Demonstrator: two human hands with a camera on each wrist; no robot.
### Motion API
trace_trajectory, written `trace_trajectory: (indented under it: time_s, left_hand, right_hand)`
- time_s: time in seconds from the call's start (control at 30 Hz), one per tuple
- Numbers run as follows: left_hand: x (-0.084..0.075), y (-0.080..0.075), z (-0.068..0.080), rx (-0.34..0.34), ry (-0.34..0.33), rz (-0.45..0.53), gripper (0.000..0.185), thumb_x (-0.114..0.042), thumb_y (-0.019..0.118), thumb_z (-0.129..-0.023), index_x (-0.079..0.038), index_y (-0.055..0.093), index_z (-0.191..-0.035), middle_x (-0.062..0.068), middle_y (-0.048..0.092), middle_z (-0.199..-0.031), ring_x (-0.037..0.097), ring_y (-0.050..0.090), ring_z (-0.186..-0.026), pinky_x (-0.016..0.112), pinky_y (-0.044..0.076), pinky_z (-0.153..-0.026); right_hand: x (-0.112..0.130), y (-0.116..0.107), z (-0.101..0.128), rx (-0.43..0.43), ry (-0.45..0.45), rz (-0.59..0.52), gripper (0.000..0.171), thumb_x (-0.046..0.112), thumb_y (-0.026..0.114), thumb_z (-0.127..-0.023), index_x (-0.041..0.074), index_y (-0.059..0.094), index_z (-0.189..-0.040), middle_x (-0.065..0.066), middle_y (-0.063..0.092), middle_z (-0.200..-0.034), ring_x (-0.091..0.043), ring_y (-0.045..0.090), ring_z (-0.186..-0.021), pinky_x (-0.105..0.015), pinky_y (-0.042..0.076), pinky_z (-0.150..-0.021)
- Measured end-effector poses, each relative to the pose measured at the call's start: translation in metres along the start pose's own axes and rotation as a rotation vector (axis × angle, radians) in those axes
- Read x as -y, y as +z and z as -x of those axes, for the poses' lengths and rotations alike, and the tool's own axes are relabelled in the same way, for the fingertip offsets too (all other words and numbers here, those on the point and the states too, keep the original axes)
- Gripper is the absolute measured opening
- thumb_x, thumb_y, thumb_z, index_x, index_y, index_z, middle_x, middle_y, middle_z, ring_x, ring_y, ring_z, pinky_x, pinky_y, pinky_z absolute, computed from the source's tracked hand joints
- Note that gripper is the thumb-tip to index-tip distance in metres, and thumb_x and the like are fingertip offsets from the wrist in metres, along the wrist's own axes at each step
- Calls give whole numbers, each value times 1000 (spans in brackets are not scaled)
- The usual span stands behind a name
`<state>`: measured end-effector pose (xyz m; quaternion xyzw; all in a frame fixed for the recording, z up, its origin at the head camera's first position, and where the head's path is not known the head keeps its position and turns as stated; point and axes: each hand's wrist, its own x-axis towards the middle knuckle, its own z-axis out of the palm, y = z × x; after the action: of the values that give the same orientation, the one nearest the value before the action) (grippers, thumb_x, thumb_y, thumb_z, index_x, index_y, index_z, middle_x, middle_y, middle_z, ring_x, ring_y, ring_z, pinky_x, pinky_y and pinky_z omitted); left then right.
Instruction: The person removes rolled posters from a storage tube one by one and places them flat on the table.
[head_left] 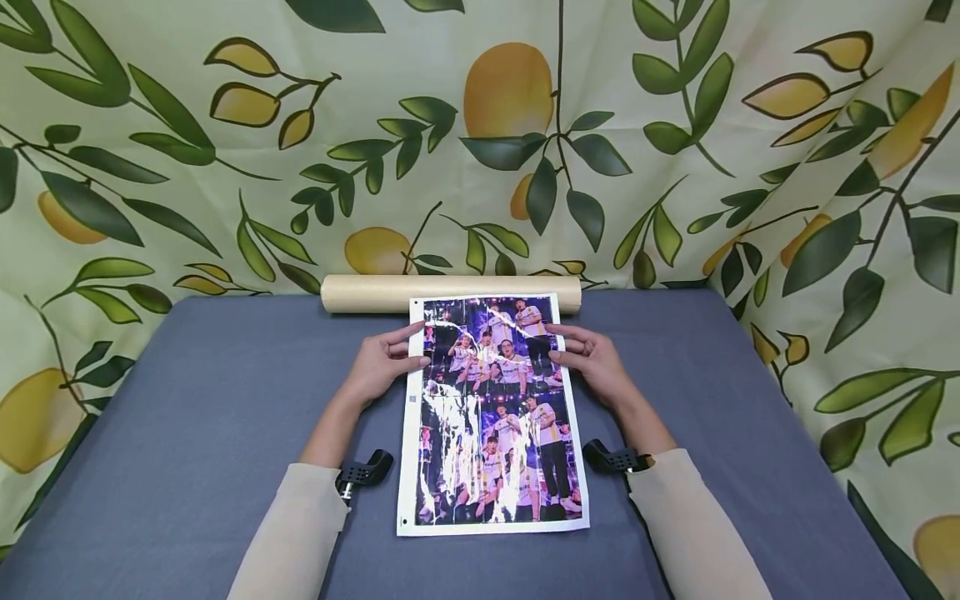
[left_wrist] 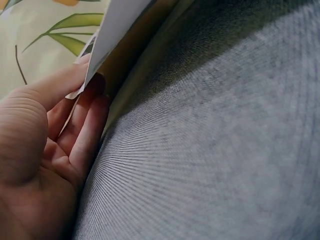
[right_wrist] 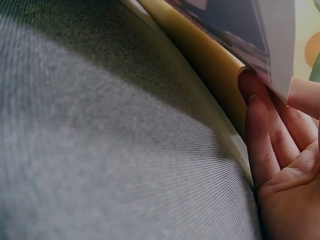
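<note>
A glossy photo print (head_left: pixel 491 400) with a white border, showing a group of people in light shirts, is held up by its two side edges over the grey-blue cloth. Its left edge is pinched by my left hand (head_left: pixel 381 364), thumb on the front and fingers behind. At the same height on the right edge, my right hand (head_left: pixel 596 364) pinches it likewise. Bright glare streaks cover parts of the picture. From the left wrist, the pale sheet (left_wrist: pixel 115 35) slants up from between thumb and fingers (left_wrist: pixel 90 130). In the right wrist view its corner meets the right thumb.
A beige tube-like roll (head_left: pixel 367 294) lies across the back of the cloth-covered table (head_left: pixel 225 417), partly hidden behind the print's top. Behind and to the right hangs a curtain (head_left: pixel 405 75) with fruit and leaves. Black wrist mounts (head_left: pixel 366 468) jut inward from both sleeves.
</note>
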<state>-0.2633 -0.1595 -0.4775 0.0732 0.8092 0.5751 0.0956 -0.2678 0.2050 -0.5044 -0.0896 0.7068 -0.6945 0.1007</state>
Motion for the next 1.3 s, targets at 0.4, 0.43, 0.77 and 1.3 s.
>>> trace_trajectory:
  time_s: [0.4, 0.43, 0.77, 1.3]
  left_hand:
    - [-14, 2, -1, -27, -43, 13, 57, -10, 73, -93, -12, 54, -147, -10, 53, -48, 1, 41, -54, 23, 37, -90]
    - [-11, 2, -4, -27, -38, 20, 58, -10, 73, -93, -12, 53, -147, -10, 51, -48, 1, 41, -53, 22, 37, -91]
    - [14, 2, -18, -39, 30, 47, 55, -13, 73, -93, -15, 56, -145, -8, 39, -50, 6, 27, -48, 24, 34, -72]
    - [24, 3, -8, -33, 62, 31, 55, -13, 76, -90, -10, 59, -142, -10, 34, -51, 4, 25, -48, 22, 26, -53]
  right_hand:
    - [3, -2, -4, -31, 15, -54, 53, 0, 67, -93, -8, 50, -142, 11, 79, -98, -13, 77, -84, -30, 62, -73]
    - [4, -2, -5, -34, 16, -57, 53, -1, 67, -93, -8, 50, -142, 11, 79, -98, -13, 77, -85, -30, 62, -73]
    - [6, -5, -8, -48, 4, -35, 50, 1, 67, -94, -9, 52, -141, 12, 79, -98, -10, 77, -88, -27, 62, -76]
    - [-1, -4, -18, -39, -83, 48, 48, 9, 62, -99, -3, 51, -144, -10, 71, -127, -7, 74, -87, -26, 61, -71]
